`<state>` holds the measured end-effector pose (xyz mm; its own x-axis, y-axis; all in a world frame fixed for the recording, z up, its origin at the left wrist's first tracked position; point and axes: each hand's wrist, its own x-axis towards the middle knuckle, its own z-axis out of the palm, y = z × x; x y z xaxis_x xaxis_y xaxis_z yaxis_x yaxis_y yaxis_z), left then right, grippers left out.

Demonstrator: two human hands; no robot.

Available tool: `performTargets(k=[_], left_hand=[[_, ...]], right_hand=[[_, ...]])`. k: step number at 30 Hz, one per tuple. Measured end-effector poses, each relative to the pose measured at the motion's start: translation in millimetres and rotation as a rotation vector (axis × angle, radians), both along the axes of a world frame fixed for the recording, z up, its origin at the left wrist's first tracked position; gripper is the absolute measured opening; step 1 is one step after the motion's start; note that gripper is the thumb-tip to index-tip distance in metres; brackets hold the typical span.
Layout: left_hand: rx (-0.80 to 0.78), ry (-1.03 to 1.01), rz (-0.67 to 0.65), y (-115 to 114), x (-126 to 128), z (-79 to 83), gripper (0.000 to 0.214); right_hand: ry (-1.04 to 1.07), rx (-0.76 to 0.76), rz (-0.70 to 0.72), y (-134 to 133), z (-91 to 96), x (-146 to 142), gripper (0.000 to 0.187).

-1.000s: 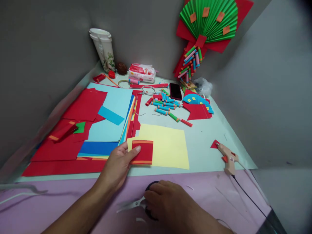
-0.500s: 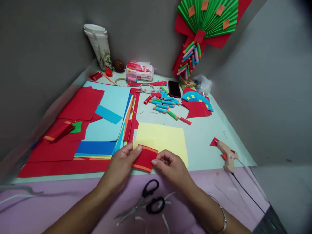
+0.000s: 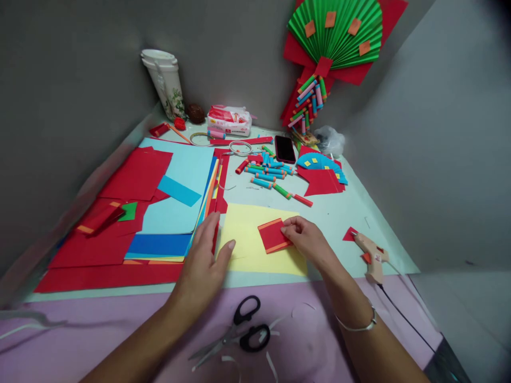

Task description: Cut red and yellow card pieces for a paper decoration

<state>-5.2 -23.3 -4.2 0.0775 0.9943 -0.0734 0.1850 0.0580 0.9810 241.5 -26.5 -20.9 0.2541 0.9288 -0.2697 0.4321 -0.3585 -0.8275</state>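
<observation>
Between the thumb and fingers of my right hand (image 3: 305, 238) is a small red paper piece (image 3: 273, 236) with orange strips along two edges. It is over a pale yellow sheet (image 3: 247, 218). My left hand (image 3: 207, 254) is empty, thumb apart from the fingers, at the yellow sheet's left edge. Beside that hand lies a stack of coloured paper (image 3: 159, 243), with red sheets (image 3: 96, 250) further left. Black-handled scissors (image 3: 235, 332) rest open on the pink surface below my hands, among white paper scraps.
A glue gun (image 3: 372, 255) with its cord lies at the right. Behind are several small paper rolls (image 3: 271, 170), a phone (image 3: 285, 149), a wipes pack (image 3: 229, 120) and a tilted white cup (image 3: 165, 85). A green paper fan (image 3: 335, 42) leans against the wall.
The red piece has moved right and away from me in my right hand. My left hand has let go of it and opened beside the yellow sheet.
</observation>
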Motion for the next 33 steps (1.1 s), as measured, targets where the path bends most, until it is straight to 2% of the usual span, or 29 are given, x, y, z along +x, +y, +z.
performTargets(k=[2,5,8,11,18,21,26,30,33], left_hand=[[0.057,0.079,-0.031,-4,1,0.4,0.054],[-0.175,-0.024,-0.162,-5,5,-4.1,0.049],[-0.341,-0.158,-0.201,-2,9,-9.8,0.051],[-0.369,-0.213,-0.21,0,11,-11.5,0.051],[-0.383,-0.244,-0.232,0,10,-8.2,0.043],[-0.401,-0.258,-0.229,1,11,-7.5,0.043],[-0.394,-0.251,-0.222,0,9,-9.1,0.044],[-0.358,-0.334,-0.125,0,5,-8.5,0.043],[-0.385,-0.435,-0.107,-1,3,-3.8,0.045]], right_hand=[[-0.104,-0.005,0.005,1,-2.8,-4,0.022],[-0.235,-0.026,0.023,0,-0.7,-11,0.024],[-0.332,-0.043,0.033,1,4.4,-18,0.022],[-0.373,-0.054,0.042,3,8.0,-23,0.02],[-0.324,-0.048,0.059,4,8.1,-28,0.02],[-0.219,-0.03,0.034,5,3.0,-28,0.022],[0.132,0.023,-0.021,4,-2.1,-21,0.032],[0.457,0.077,-0.061,-2,13.1,-13,0.049],[0.615,0.078,-0.002,-9,27.0,-20,0.04]])
